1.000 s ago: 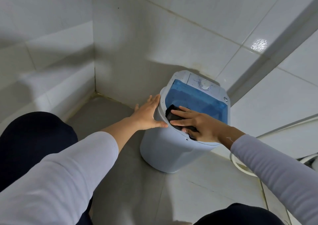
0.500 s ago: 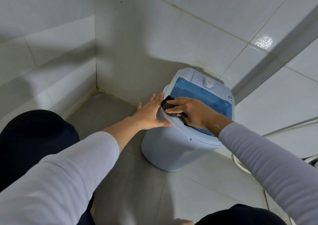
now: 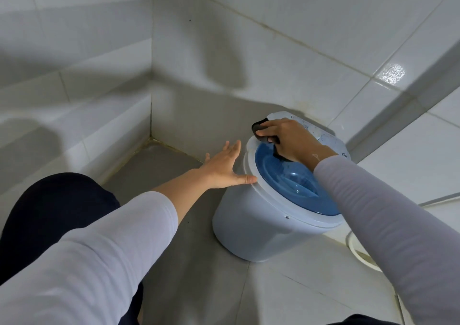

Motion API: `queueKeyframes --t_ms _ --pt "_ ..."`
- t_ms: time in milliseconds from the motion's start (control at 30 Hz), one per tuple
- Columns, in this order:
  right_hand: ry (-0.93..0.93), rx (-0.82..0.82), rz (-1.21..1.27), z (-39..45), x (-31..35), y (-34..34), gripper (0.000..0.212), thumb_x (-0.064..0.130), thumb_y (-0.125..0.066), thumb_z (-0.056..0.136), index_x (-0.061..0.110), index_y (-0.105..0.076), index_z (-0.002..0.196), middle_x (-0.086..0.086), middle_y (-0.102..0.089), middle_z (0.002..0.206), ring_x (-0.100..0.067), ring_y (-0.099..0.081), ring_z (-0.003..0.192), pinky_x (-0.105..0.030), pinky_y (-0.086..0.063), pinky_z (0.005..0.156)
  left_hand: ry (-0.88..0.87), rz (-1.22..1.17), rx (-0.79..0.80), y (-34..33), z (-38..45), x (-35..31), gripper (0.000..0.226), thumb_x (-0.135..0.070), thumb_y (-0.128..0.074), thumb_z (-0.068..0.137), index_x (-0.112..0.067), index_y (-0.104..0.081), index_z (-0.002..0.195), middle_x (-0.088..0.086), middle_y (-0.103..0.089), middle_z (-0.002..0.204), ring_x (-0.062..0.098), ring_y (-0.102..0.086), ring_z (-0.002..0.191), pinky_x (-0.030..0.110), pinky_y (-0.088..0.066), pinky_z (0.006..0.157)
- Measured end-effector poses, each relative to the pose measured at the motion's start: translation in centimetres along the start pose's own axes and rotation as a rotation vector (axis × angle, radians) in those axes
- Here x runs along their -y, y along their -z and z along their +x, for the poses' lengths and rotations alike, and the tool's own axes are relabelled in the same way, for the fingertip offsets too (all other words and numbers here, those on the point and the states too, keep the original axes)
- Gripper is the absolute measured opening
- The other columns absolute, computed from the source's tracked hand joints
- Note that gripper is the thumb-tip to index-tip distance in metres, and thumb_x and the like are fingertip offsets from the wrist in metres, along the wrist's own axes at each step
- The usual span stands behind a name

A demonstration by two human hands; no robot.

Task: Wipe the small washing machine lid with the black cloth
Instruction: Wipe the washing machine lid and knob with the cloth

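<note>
The cloth (image 3: 260, 128) lies at the far left part of the washer's (image 3: 261, 225) top, where the blue lid (image 3: 293, 178) meets the pale control panel (image 3: 321, 135). Most of it is hidden under the right hand (image 3: 290, 140), which presses flat on it with fingers curled over, gripping it; a black fold sticks out past the fingertips towards the wall, and another bit shows under the palm on the lid. The right sleeve (image 3: 388, 225) crosses the right side of the lid and hides that edge.

The lid is shut, round and glossy, set inside a white rim (image 3: 268, 195). Its near and middle parts are bare.

The left hand (image 3: 221, 168) is spread wide and holds nothing. Its thumb touches the rim's left edge; the fingers point off past the washer's side towards the wall. Whether the palm touches the body I cannot tell.

The washer stands on the grey floor (image 3: 174, 262), its back close against the tiled wall (image 3: 249, 51), with a room corner to the left. Open floor lies to the left of it and in front. A white hose or ring (image 3: 358, 255) lies on the floor just beside it on the right. Dark-clothed knees (image 3: 49, 212) frame the bottom of the view.
</note>
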State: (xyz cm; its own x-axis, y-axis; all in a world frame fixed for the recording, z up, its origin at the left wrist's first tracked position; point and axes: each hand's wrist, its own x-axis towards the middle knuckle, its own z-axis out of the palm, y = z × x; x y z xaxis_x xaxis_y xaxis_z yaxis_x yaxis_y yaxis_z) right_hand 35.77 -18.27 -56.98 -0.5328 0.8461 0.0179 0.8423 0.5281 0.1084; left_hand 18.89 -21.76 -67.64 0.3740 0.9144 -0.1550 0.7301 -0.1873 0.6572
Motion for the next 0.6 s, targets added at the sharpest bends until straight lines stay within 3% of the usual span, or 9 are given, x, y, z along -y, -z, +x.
queueKeyframes --t_ms 300,600 --pt "0.184 0.230 0.059 0.2 -0.1 -0.7 0.040 0.001 -0.055 0.086 0.023 -0.064 0.118 0.001 -0.056 0.135 -0.025 -0.050 0.121 -0.032 -0.038 0.101 0.042 -0.030 0.023 1.9 1.5 -1.1 0.114 -0.067 -0.058 0.075 -0.018 0.012 0.152 0.003 0.010 0.161 0.017 0.014 0.148 0.059 0.001 0.116" --pt "0.218 0.146 0.074 0.7 -1.8 -2.6 0.044 -0.005 -0.057 0.082 0.019 -0.064 0.118 -0.002 -0.058 0.133 -0.033 -0.051 0.112 -0.040 -0.046 0.092 0.082 -0.005 0.117 2.6 2.1 -1.4 0.120 -0.068 -0.061 0.072 -0.019 0.014 0.151 0.005 0.012 0.161 0.020 0.013 0.149 0.059 0.003 0.115"
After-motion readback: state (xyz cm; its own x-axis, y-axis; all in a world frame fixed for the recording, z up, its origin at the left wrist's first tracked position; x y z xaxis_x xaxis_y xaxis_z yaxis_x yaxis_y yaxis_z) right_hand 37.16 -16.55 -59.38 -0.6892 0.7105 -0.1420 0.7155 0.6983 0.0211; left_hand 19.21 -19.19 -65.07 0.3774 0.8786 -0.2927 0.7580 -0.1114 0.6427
